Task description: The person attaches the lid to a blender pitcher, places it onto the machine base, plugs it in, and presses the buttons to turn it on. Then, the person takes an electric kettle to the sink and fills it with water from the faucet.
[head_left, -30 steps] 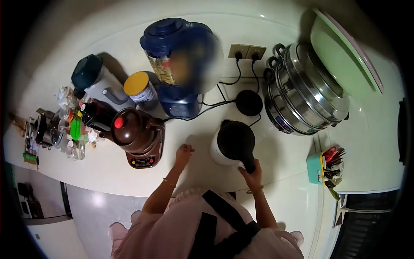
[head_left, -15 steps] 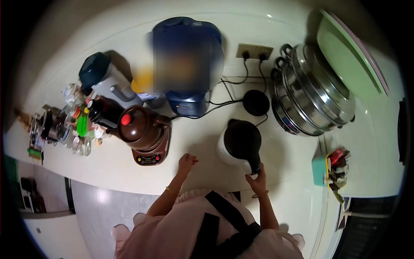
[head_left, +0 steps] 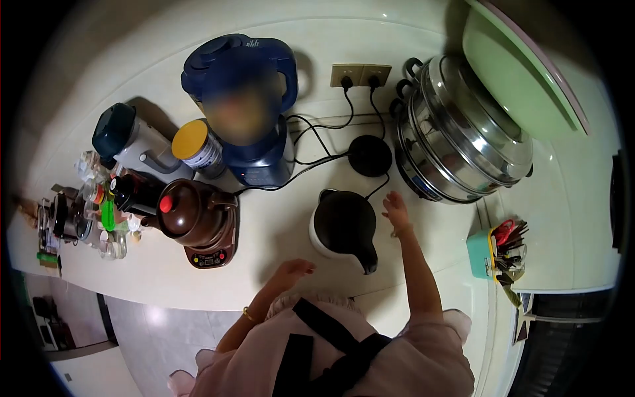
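Note:
A white electric kettle with a black top (head_left: 345, 221) stands upright on the counter in the middle of the view, its black handle pointing toward my body. My right hand (head_left: 396, 210) reaches forward just right of the kettle, fingers apart and holding nothing. Near the counter's front edge, to the kettle's lower left, my left hand (head_left: 295, 269) hovers with loosely stretched fingers and nothing in it. Beyond the kettle lies its round black power base (head_left: 370, 155), with a cord running from it.
Left stand a brown clay pot (head_left: 187, 212) on a heating base, a blue blender (head_left: 254, 152), a yellow-lidded can (head_left: 194, 147), a grey jug (head_left: 142, 149) and several jars. Right are a steel steamer (head_left: 450, 132) and a teal utensil holder (head_left: 481, 255). Cords run to a wall socket (head_left: 360, 75).
My right hand has let go of the kettle's handle and moved forward along its right side. The kettle has turned slightly. My head view has shifted to the right.

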Available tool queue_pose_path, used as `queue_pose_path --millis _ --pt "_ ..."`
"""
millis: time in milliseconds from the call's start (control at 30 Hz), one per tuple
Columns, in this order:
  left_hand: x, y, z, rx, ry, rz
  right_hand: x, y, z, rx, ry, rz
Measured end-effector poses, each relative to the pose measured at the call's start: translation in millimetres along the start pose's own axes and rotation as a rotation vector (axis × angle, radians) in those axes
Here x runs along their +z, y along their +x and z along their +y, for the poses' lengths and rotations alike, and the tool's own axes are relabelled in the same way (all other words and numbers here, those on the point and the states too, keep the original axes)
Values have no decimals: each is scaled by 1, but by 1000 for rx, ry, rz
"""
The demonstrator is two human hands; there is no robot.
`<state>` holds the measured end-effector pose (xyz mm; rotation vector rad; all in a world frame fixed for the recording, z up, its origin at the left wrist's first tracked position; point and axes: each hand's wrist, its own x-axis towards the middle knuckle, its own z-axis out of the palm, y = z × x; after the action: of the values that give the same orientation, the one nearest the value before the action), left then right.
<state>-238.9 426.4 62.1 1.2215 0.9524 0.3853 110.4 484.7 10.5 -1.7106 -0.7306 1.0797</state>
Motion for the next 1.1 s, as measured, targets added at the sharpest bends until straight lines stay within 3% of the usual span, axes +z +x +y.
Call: queue_pose_path --millis 100,233,333,467,633,767,833,967,1067,1100 --pt "28 9 13 57 14 -193 9 42 -18 128 -124 64" --pt "62 22 35 34 71 -413 14 87 -10 173 -58 79" --pt "76 17 72 16 97 -400 16 103 4 224 -1 118" --pt "85 37 38 133 134 -454 20 95 6 223 145 95" --pt "92 39 34 189 -35 -340 23 83 -3 221 225 127" --pt "82 30 27 258 126 -319 19 82 2 267 416 91" --pt "76 19 30 122 120 -292 22 86 3 266 505 90" --pt "63 1 30 149 124 -153 34 102 14 397 856 41" --pt "54 -14 57 -124 122 -99 46 105 10 474 1047 49" --pt "52 -17 60 -79 118 -61 52 104 8 500 1137 83"
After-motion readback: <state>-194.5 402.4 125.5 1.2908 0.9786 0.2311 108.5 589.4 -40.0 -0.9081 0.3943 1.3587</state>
